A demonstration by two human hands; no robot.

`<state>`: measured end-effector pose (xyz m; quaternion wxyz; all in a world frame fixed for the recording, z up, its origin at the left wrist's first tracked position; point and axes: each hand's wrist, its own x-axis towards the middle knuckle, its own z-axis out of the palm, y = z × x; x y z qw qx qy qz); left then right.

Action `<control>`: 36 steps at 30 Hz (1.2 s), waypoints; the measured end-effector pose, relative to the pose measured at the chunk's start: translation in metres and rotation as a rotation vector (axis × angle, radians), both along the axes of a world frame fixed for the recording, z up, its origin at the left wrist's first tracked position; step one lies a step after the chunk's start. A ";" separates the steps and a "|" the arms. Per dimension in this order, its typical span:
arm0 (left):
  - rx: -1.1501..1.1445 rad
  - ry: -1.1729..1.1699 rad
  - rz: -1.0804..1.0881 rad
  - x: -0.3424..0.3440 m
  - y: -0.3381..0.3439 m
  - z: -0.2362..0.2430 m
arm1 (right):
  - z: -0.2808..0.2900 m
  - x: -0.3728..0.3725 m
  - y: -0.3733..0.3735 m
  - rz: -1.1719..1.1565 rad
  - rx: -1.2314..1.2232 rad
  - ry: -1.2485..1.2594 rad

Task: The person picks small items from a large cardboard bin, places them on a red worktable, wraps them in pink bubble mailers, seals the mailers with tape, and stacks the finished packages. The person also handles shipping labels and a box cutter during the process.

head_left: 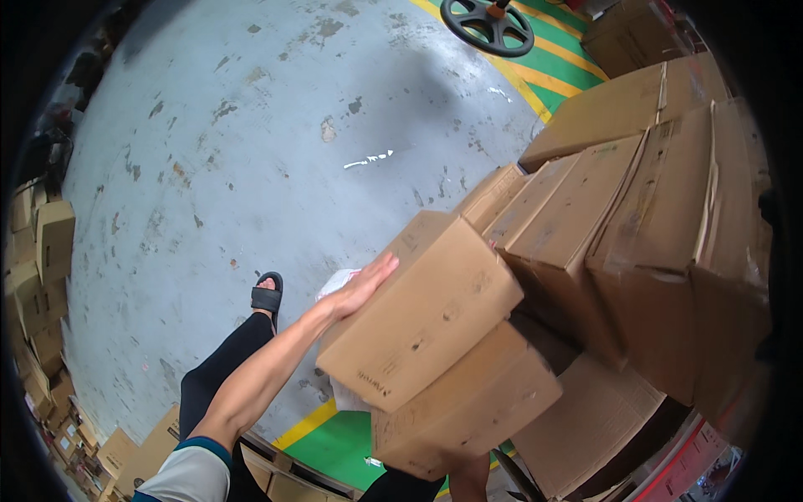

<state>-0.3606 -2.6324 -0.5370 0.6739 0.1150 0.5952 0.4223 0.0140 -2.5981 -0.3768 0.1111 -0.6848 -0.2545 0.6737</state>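
Observation:
My left hand [368, 284] lies flat with fingers stretched along the side of a brown cardboard box [427, 314]. This box rests tilted on a second cardboard box [468, 402], just below it. Part of my right forearm [470, 478] shows at the lower edge, under the second box; the right hand itself is hidden behind that box. A white plastic bag [335, 283] peeks out beside my left hand, partly covered by the upper box.
Large cardboard boxes [577, 201] stand stacked along the right. An open carton [585, 422] sits lower right. A black handwheel [488, 25] stands at the top, over green-and-yellow floor stripes. More cartons [54, 243] line the left edge. My sandalled foot [268, 293] is on the worn grey floor [251, 151].

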 end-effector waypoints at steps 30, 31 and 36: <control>0.600 0.340 0.526 -0.496 -0.180 0.616 | 0.247 -0.434 0.032 0.526 0.225 0.054; 0.572 0.395 0.518 -0.521 -0.164 0.625 | 0.238 -0.468 0.046 0.524 0.221 0.071; 0.670 0.538 0.462 -0.664 -0.046 0.674 | 0.201 -0.671 0.160 0.576 0.253 0.185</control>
